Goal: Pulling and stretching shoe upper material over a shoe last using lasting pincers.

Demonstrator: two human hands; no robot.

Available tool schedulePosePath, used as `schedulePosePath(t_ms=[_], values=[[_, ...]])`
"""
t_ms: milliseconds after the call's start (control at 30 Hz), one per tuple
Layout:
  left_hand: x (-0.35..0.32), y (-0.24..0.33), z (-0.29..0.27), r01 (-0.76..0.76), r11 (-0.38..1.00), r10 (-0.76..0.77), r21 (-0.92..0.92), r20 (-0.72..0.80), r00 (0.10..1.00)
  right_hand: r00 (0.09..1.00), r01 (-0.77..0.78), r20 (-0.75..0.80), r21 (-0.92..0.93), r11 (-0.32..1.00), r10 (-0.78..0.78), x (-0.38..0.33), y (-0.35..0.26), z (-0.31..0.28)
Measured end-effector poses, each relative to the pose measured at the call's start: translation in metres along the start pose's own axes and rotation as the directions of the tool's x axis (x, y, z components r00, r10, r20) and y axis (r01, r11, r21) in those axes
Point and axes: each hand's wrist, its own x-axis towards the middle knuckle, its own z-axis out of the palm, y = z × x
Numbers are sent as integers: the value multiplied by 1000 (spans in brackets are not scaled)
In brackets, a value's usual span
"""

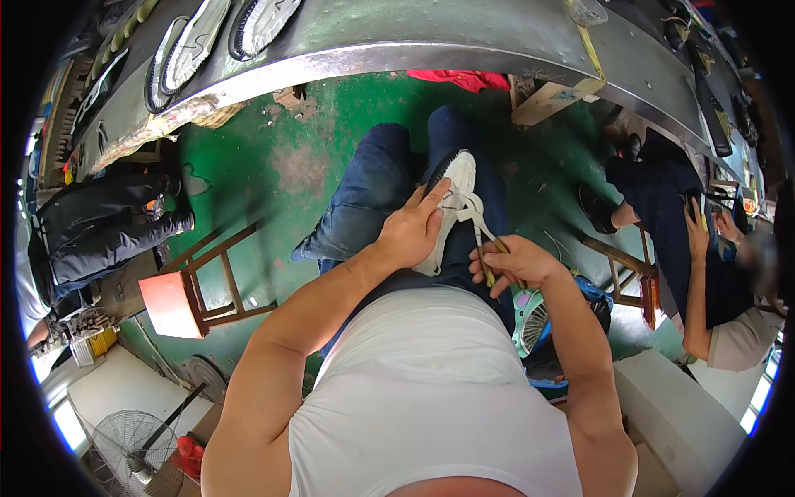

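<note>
A shoe upper (460, 171), pale on its upturned underside with a pleated edge and a black rim, rests on my thighs in blue jeans. My left hand (414, 225) is closed around it, fingers stretched along its side. In my right hand (520, 262) are pincers (476, 217) with a pale metal head and yellowish handles. The handles stand apart between my fingers. Their head lies over the middle of the shoe upper; whether the jaws bite the material, I cannot make out.
Ahead runs a metal workbench (397, 41) with similar shoe uppers (195, 45) at its left. A stool (174, 305) stands left, near a person in dark trousers (108, 224). Another person (704, 248) sits right. A small green fan (530, 321) is beside my right hip; a large fan (124, 447) is lower left.
</note>
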Motion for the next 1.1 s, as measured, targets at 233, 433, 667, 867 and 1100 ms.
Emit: schedulePosePath(t_ms=[233, 433, 667, 867, 1100], values=[[1, 27, -7, 71, 978, -125, 195, 278, 952, 750, 274, -253, -722, 636, -611, 38, -9, 2], [-12, -2, 17, 305, 948, -301, -92, 49, 952, 737, 255, -111, -868, 427, -666, 27, -24, 29], [-32, -10, -27, 377, 826, -144, -420, 488, 861, 823, 219, -37, -900, 377, -567, 14, -2, 24], [-11, -5, -85, 354, 500, -149, -790, 324, 934, 775, 474, -252, -373, 798, -579, 29, 69, -26], [201, 71, -233, 57, 676, -154, -735, -65, 986, 849, 451, -252, -113, 885, -464, 36, 49, -36]])
